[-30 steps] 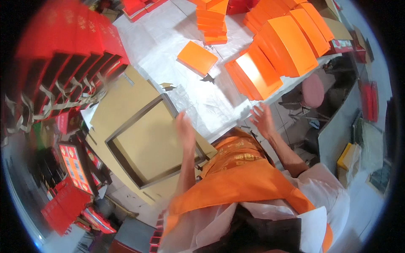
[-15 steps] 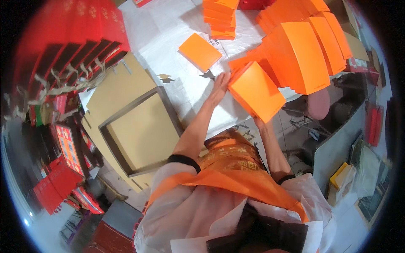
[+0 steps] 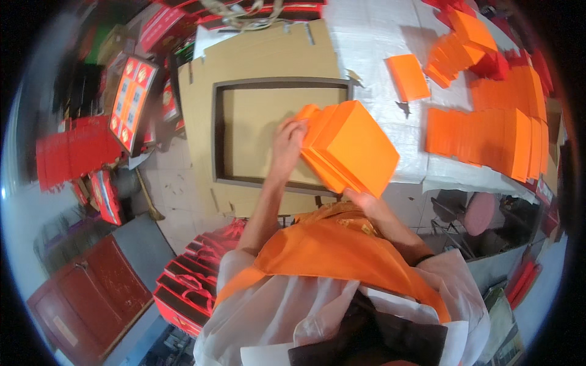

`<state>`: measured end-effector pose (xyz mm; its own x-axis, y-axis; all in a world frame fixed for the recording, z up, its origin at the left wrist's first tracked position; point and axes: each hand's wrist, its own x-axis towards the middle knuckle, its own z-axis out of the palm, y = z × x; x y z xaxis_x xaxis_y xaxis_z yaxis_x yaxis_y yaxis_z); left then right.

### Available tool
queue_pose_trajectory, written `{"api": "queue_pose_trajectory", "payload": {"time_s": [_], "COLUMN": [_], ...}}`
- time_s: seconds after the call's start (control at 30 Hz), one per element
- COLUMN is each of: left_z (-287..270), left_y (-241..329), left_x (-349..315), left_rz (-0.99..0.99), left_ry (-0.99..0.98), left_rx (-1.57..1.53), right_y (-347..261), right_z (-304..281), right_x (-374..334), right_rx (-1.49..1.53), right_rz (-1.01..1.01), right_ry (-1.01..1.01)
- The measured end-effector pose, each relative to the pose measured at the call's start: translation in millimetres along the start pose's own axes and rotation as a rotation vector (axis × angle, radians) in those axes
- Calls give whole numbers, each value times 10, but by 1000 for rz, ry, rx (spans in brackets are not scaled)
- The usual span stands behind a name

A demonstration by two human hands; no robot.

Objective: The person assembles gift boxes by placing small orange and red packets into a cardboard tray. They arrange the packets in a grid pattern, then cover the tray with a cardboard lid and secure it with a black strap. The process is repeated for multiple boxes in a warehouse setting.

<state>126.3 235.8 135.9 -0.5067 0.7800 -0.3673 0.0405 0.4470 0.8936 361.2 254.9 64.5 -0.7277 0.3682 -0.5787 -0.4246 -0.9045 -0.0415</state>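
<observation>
Between my two hands is a short stack of orange boxes [image 3: 360, 146], tilted, above the right part of a shallow grey-rimmed frame [image 3: 218, 131]. My left hand [image 3: 289, 141] is closed on the stack's left end. At the lower edge, my right hand [image 3: 361, 200] grips the stack from beneath; some of its fingers are hidden under the boxes. The frame lies on brown cardboard [image 3: 198, 110], and bare cardboard colour shows inside it. One single orange box [image 3: 408, 77] lies apart on the white-covered table [image 3: 372, 116].
Rows of orange boxes [image 3: 479, 135] line the table's right side, with another orange pile [image 3: 455, 55] farther back. Red bags [image 3: 189, 277] stand on the floor at lower left. A pink stool [image 3: 480, 213] is at the right, a red cabinet [image 3: 91, 293] at the far left.
My view has turned left. The orange stack has moved left, from the table edge to over the grey-rimmed frame, held by both hands. The single box stays on the table.
</observation>
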Motion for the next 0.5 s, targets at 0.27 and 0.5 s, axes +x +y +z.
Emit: {"api": "queue_pose_trajectory", "payload": {"time_s": [0.27,0.5], "left_z": [-1107,-1179], "left_y": [113,-1212], "left_x": [197,209], "left_rz": [184,74], "left_ry": [79,202], "left_rx": [463,346], "right_y": [1259,957], "right_z": [577,268], "right_x": [1035,725], "right_rx": [150,-853], "right_rz": [347,84], "right_ry": [98,313]}}
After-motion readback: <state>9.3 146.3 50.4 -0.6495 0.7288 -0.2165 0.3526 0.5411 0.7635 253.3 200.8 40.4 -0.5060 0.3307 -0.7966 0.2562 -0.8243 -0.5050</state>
